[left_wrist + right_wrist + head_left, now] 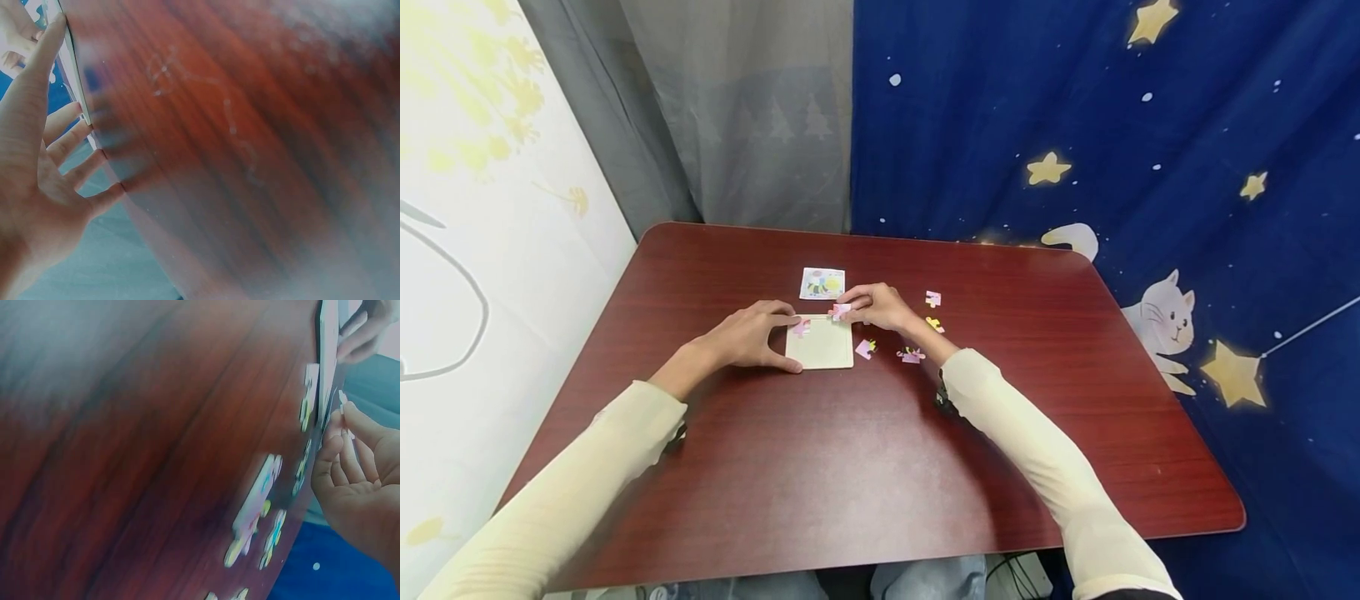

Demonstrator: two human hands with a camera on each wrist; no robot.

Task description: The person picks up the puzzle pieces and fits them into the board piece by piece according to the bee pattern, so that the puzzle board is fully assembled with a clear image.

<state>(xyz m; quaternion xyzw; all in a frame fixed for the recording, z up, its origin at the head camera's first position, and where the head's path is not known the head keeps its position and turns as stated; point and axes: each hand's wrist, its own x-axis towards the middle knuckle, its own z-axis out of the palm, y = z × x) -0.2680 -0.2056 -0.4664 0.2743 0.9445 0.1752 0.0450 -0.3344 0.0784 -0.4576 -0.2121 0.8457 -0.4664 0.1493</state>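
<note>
A cream square puzzle board [820, 348] lies on the table with a pink puzzle piece [801, 329] in its upper left corner. My left hand [741, 337] holds the board at its left side, the thumb by the near corner and the fingertips by the far one. Between thumb and fingers, my right hand [883, 308] pinches another pink puzzle piece [839, 312] over the board's upper right corner. The right wrist view shows that pinched piece [343, 400] edge-on, close to the board [326, 356].
A small picture card [822, 283] lies just beyond the board. Right of the board are several loose pieces, among them a pink one [866, 348], one below the right wrist [912, 356], a yellow one [934, 324] and one farther back [932, 299]. Curtains hang behind the brown table [850, 467].
</note>
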